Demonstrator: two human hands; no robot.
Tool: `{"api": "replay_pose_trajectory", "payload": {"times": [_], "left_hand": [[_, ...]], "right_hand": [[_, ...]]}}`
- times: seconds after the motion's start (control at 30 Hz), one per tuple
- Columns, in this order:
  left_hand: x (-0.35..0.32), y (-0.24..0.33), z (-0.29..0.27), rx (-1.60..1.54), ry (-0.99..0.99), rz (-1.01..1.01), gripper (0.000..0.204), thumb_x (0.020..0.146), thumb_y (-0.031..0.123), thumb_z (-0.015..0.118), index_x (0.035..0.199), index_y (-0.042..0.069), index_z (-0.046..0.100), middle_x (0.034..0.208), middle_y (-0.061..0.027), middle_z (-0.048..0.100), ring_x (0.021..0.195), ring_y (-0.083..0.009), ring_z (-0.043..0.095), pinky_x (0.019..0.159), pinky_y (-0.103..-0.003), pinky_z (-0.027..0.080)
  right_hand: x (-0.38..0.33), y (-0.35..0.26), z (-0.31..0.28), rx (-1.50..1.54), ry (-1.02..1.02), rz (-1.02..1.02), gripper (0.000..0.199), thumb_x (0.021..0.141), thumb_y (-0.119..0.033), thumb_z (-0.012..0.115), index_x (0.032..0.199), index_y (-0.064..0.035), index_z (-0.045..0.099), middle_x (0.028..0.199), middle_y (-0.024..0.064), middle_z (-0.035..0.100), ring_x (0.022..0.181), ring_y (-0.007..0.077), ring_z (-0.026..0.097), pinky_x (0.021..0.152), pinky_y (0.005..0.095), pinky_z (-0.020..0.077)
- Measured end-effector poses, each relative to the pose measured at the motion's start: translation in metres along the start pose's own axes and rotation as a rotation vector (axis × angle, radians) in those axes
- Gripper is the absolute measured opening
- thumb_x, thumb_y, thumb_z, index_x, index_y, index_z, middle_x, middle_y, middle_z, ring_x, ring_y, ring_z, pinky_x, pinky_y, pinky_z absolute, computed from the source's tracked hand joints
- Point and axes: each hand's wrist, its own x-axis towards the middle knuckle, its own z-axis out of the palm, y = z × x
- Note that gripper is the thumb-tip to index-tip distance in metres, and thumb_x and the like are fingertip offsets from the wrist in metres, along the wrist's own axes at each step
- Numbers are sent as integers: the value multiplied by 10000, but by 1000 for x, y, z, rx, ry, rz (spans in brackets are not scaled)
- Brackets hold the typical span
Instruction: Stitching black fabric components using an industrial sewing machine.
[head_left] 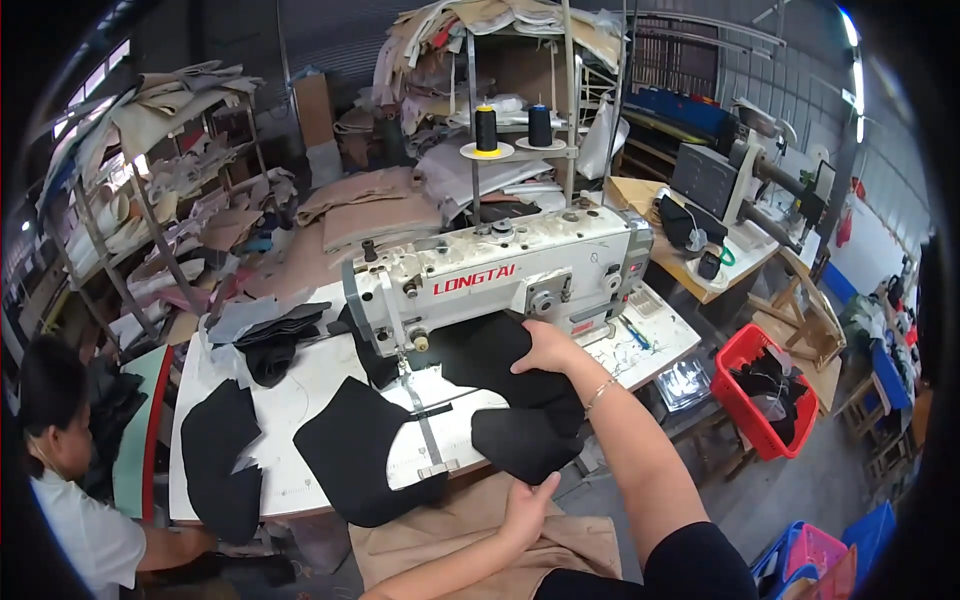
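Observation:
A white industrial sewing machine [480,275] stands on a white table, its needle area [403,365] lit. My right hand [550,352] grips a black fabric piece [490,355] under the machine's arm, right of the needle; some fingertips are hidden. Lower down, my left hand [525,512] pinches the front edge of another black fabric piece [525,445], partly hiding its fingers beneath it. Left of a metal guide strip [425,430] lies a curved black panel [350,450], overhanging the table edge. Another cut black panel [222,460] rests farther left.
A crumpled black fabric bundle [270,345] lies at the table's left. Two thread spools, one black [486,130], stand above the machine. A co-worker [75,480] sits at the left. To the right is a red basket [760,395] of black pieces. Brown cloth [450,530] covers my lap.

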Motion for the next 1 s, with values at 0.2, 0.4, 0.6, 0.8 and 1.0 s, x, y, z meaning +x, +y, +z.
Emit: {"api": "replay_pose_trajectory", "payload": {"times": [0.2, 0.4, 0.6, 0.8, 1.0], "left_hand": [[13, -5, -17, -25, -21, 11, 434, 882, 127, 671, 1250, -27, 498, 1221, -58, 590, 1054, -124, 545, 933, -263, 413], [1, -8, -40, 233, -97, 188, 361, 894, 78, 646, 1222, 1, 517, 1064, -18, 625, 912, -63, 573, 790, -199, 461], [-13, 41, -30, 275, -210, 218, 338, 908, 92, 631, 1218, -15, 546, 1022, -27, 646, 897, -67, 583, 784, -218, 481], [-15, 114, -40, 1072, -252, 388, 349, 864, 186, 658, 1184, 54, 608, 1100, -162, 655, 1004, -296, 641, 837, -340, 513], [-13, 147, -44, 1371, -352, 273, 256, 833, 214, 663, 1056, 89, 658, 921, -150, 668, 830, -341, 643, 720, -397, 523]], "right_hand": [[-64, -3, -32, 128, 189, -465, 666, 626, -188, 835, 1168, 49, 530, 1140, 183, 608, 1081, 329, 579, 938, 370, 462], [-117, 69, -98, 964, 712, -282, 513, 698, -3, 727, 1173, 2, 532, 1053, 88, 639, 941, 174, 616, 847, 310, 502], [-49, 245, -74, 1070, 948, 235, 547, 719, -123, 803, 1172, 55, 553, 1094, 132, 646, 948, 249, 637, 862, 356, 505], [-36, 167, -61, -288, 1241, 252, 640, 741, -238, 772, 1254, 34, 502, 1190, 198, 554, 1074, 302, 569, 897, 399, 459], [-133, -45, 15, -58, -124, -905, 716, 753, -334, 759, 1362, -121, 448, 1265, 176, 514, 1222, 356, 487, 1108, 554, 189]]}}
